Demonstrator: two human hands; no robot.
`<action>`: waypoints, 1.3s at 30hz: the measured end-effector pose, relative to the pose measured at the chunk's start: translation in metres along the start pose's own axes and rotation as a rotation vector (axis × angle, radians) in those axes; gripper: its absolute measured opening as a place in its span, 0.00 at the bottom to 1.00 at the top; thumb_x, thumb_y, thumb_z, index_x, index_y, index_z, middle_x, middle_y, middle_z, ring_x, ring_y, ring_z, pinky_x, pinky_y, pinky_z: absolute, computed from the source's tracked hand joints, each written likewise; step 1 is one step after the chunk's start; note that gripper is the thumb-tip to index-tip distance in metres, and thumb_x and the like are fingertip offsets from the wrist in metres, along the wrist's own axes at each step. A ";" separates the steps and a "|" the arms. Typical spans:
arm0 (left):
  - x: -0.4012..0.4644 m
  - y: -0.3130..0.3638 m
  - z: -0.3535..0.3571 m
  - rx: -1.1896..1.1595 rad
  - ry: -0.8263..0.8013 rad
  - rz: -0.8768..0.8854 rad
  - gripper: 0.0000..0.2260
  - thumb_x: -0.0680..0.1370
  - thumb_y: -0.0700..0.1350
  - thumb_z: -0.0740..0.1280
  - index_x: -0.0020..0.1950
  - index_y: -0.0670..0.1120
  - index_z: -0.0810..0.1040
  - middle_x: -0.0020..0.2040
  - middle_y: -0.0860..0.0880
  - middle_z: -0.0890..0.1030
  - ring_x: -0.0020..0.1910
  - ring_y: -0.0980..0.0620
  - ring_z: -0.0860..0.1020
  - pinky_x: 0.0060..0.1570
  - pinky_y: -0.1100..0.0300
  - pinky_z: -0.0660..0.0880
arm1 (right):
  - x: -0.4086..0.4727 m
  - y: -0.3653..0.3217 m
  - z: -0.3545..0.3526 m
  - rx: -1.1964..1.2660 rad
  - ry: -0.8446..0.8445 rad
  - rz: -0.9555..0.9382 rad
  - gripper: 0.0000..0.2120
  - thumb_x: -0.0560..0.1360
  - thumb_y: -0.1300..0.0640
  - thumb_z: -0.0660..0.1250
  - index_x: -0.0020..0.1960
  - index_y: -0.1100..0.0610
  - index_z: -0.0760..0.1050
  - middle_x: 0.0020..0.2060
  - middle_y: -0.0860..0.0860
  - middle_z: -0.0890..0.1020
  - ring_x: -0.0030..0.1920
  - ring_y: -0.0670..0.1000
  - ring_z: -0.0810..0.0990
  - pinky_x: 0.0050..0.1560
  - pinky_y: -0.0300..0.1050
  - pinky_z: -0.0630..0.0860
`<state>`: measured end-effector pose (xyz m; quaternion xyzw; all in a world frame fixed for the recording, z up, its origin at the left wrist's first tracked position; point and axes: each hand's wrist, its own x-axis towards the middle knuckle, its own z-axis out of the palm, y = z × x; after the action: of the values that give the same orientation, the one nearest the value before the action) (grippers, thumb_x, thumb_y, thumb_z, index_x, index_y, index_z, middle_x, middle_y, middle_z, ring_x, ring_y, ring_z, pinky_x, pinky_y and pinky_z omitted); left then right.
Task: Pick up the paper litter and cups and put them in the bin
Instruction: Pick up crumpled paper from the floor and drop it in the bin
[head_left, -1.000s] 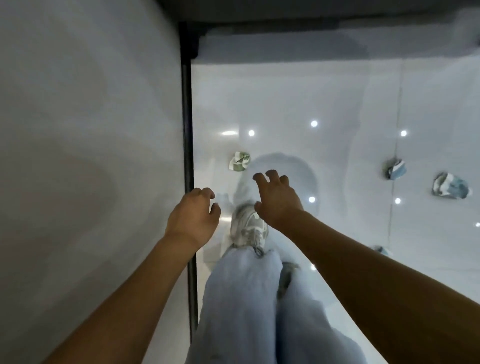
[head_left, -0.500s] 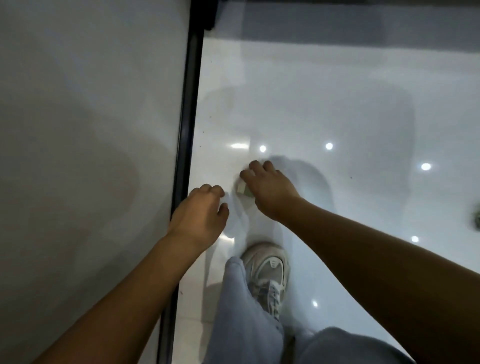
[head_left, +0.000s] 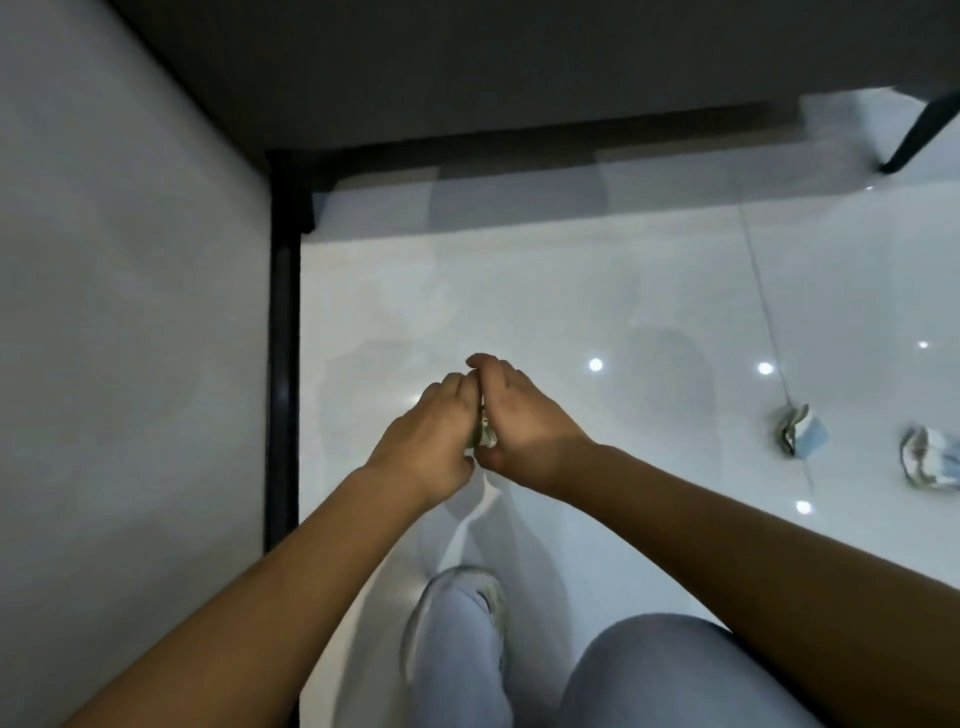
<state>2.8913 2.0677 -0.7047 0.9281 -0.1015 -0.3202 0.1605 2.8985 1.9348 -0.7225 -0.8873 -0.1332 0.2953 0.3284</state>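
Head view: my left hand (head_left: 426, 441) and right hand (head_left: 519, 426) have come together, both clamped on the crumpled paper (head_left: 484, 435) I reached for a moment ago. Two more crushed cups (head_left: 797, 430) lie well off to the right; no bin visible.

You stand indoors, in a room with a glossy white tiled floor (head_left: 571, 291) that mirrors small round ceiling lights. To the left of your hands a pale wall panel (head_left: 130, 312) meets a dark baseboard (head_left: 283, 364). Beyond your hands is a dark wall, and far to the right a dark furniture leg (head_left: 919, 130). It can be a home or an office; I cannot tell which.
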 end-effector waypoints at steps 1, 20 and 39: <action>0.006 0.010 0.001 0.007 0.007 0.036 0.22 0.71 0.36 0.67 0.63 0.45 0.65 0.55 0.49 0.70 0.55 0.50 0.71 0.47 0.53 0.76 | -0.006 0.005 -0.007 0.018 0.024 0.019 0.41 0.70 0.62 0.71 0.75 0.57 0.52 0.67 0.54 0.66 0.66 0.53 0.67 0.60 0.51 0.73; 0.082 0.133 0.023 0.435 -0.104 0.393 0.20 0.72 0.42 0.67 0.63 0.47 0.67 0.57 0.49 0.69 0.54 0.49 0.71 0.45 0.52 0.76 | -0.133 0.205 -0.061 -0.086 0.499 0.665 0.30 0.69 0.65 0.67 0.68 0.58 0.62 0.60 0.58 0.69 0.59 0.58 0.68 0.52 0.51 0.75; 0.099 0.140 0.053 0.384 -0.214 0.347 0.19 0.71 0.42 0.68 0.60 0.46 0.69 0.56 0.48 0.70 0.53 0.48 0.72 0.51 0.49 0.75 | -0.133 0.288 -0.035 -0.063 0.425 0.666 0.28 0.72 0.69 0.59 0.70 0.54 0.63 0.68 0.53 0.65 0.66 0.60 0.61 0.54 0.52 0.75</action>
<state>2.9228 1.8964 -0.7489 0.8712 -0.3342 -0.3589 0.0225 2.8265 1.6444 -0.8335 -0.9328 0.2241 0.1912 0.2076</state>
